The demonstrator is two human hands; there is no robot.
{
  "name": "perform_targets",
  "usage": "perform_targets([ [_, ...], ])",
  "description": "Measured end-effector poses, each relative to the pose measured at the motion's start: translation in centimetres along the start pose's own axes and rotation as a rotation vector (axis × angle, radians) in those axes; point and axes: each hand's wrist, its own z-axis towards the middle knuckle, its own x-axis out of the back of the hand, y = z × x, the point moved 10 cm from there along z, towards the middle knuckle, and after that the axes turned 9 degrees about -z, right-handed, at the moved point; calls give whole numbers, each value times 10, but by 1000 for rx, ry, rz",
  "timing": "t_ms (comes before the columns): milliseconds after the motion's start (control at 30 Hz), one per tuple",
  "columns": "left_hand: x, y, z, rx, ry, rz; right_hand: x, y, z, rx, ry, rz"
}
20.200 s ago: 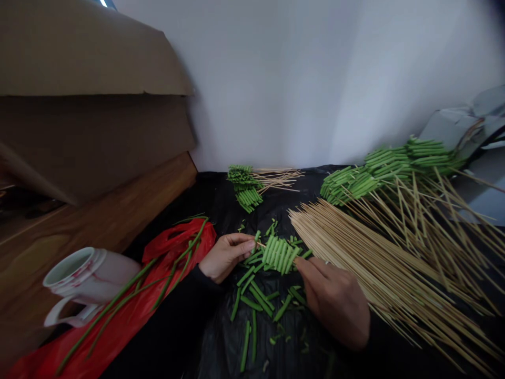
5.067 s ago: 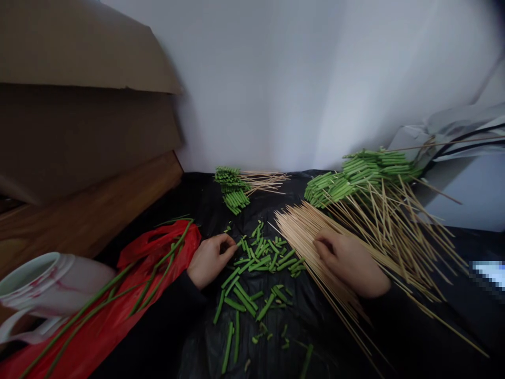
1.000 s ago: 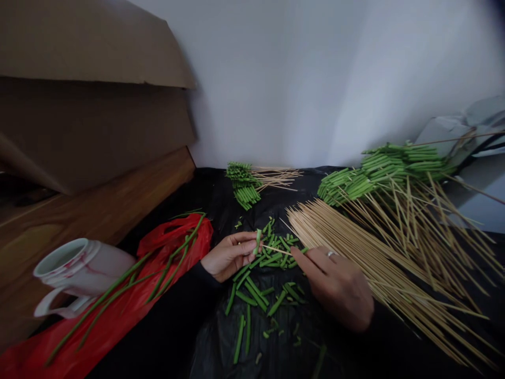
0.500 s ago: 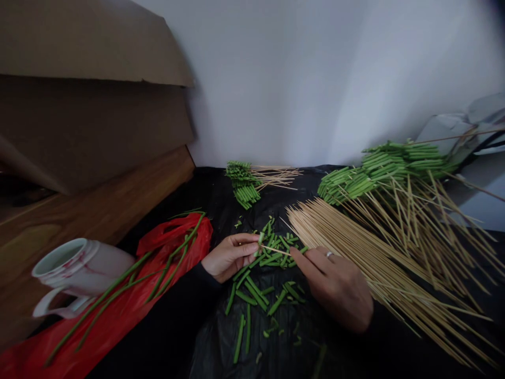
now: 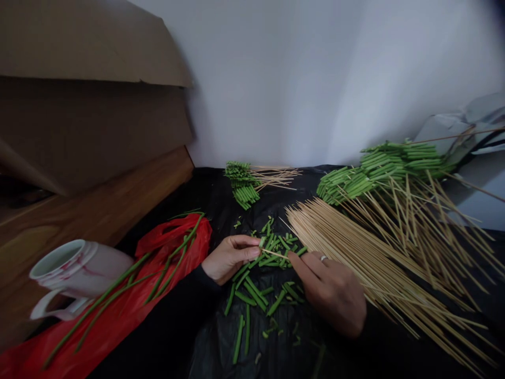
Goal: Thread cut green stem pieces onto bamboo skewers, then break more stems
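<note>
A: What are the hands gripping?

B: The left hand [image 5: 231,259] pinches a short green stem piece [image 5: 262,241] between thumb and fingers. The right hand [image 5: 333,290] is closed on a thin skewer [image 5: 278,255], whose far end meets the piece at the left fingertips. I can't tell whether it goes through.

A: And where is that?

B: Just above the scattered cut pieces [image 5: 253,292] on the black sheet [image 5: 221,342], left of the loose skewers [image 5: 366,250].

A: How would the piece handle?

B: Light, I'd judge: firm but juicy, perhaps a little slick, and likely to split if squeezed hard. I'd hold it lightly by its sides, with fingertips clear of the point.

A: The skewer?

B: Light and fairly stiff, though it could bend if held far back. A grip near the working end seems best.

A: Any containers?

B: A mug [image 5: 98,271] on the left; its mouth shows, but I can't make out any contents. Beside it is a red plastic bag [image 5: 122,322] with long stems [image 5: 114,287] lying across it; what is inside is hidden. The cardboard box [image 5: 94,126] behind doesn't show its contents either.
</note>
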Motion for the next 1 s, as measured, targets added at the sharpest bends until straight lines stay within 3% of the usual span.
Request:
perform_targets([
  [333,-5,3,-2,-9,-5,68,-5,5,-2,-48,5,15],
  [533,2,14,0,-86,40,30,-6,16,-2,-105,-2,41],
  [1000,-4,-1,-1,2,11,-51,1,9,-4,-116,30,15],
])
